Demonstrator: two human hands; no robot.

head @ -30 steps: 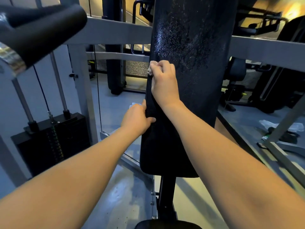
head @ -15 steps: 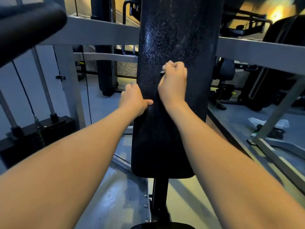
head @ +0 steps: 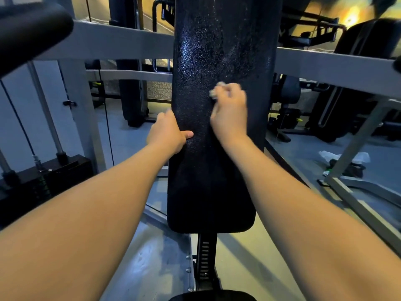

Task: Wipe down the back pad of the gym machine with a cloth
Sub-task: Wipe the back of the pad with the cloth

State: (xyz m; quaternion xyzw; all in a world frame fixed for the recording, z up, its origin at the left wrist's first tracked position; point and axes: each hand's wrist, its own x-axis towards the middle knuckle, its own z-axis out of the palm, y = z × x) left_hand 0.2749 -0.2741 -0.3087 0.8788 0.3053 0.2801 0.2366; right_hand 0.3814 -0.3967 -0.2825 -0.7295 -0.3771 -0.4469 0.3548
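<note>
A tall black back pad point(head: 214, 174) stands upright in the middle of the view, its upper part speckled with wet droplets. My right hand point(head: 230, 114) is bunched around a small pale cloth point(head: 214, 91) and presses it against the pad's middle. Only a bit of the cloth shows past my knuckles. My left hand point(head: 168, 133) grips the pad's left edge, thumb lying on the front face and fingers wrapped behind it.
Grey frame bars point(head: 121, 43) cross behind the pad on both sides. A black weight stack point(head: 43, 181) sits at the lower left, a padded black roller point(head: 30, 31) at the top left. The pad's post point(head: 205, 259) drops to a seat. Items lie on the floor point(head: 345, 161) at right.
My right hand with the cloth has slid right, from the pad's left edge to its middle. My left hand has moved up the left edge.
</note>
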